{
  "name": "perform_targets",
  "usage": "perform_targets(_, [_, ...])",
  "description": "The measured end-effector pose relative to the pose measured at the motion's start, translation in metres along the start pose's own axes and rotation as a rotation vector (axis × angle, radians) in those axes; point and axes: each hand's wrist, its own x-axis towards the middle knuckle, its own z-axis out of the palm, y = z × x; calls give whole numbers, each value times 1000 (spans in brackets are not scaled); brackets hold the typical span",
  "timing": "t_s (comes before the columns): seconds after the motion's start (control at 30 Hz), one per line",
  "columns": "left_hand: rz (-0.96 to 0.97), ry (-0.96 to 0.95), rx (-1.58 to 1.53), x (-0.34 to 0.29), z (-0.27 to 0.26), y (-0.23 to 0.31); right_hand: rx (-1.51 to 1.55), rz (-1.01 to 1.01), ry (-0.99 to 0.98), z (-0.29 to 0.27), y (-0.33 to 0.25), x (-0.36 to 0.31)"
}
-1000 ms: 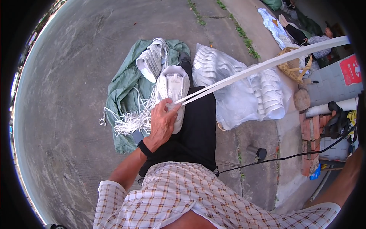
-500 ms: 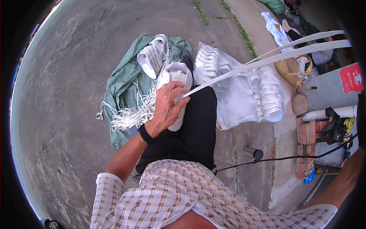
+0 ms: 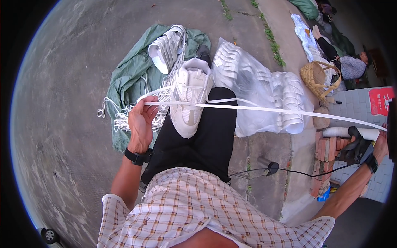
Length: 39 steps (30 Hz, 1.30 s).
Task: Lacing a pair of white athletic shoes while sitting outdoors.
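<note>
A white sneaker (image 3: pixel 185 120) rests on my black-trousered thigh, its toe toward me. A flat white shoelace (image 3: pixel 269 109) crosses its tongue and is drawn out to both sides. On the left, my left hand (image 3: pixel 141 126) pinches the lace beside the shoe, a loop of it at the fingertips. Far out at the right rim, my right hand (image 3: pixel 381 145) has the long stretch of lace at its fingers; the dark picture edge partly hides them. A tangled bundle of white laces (image 3: pixel 123 121) lies beyond my left hand.
A green cloth sack (image 3: pixel 128 78) lies under a stack of white shoe parts (image 3: pixel 159 58). Clear plastic bags (image 3: pixel 258 89) hold more of them. At right are a wicker basket (image 3: pixel 313 78), bricks (image 3: pixel 324 159), a dark cylinder (image 3: pixel 273 168), a black cable (image 3: pixel 308 175) and a seated person (image 3: pixel 352 67).
My left hand has left the shoe's top and moved left, pulling lace. My right hand has come into view at the right. The lace now runs nearly level across the shoe.
</note>
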Motion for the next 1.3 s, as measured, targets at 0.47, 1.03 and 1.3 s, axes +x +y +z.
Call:
perform_targets(0.47, [-577, 460, -520, -12, -122, -38, -2431, 640, -129, -207, 195, -284])
perform_targets(1.03, [-265, 385, -209, 23, -356, 135, -292, 604, -524, 241, 208, -427])
perform_targets(1.3, [-55, 631, 1373, -15, -468, 231, -196, -58, -991, 375, 181, -520])
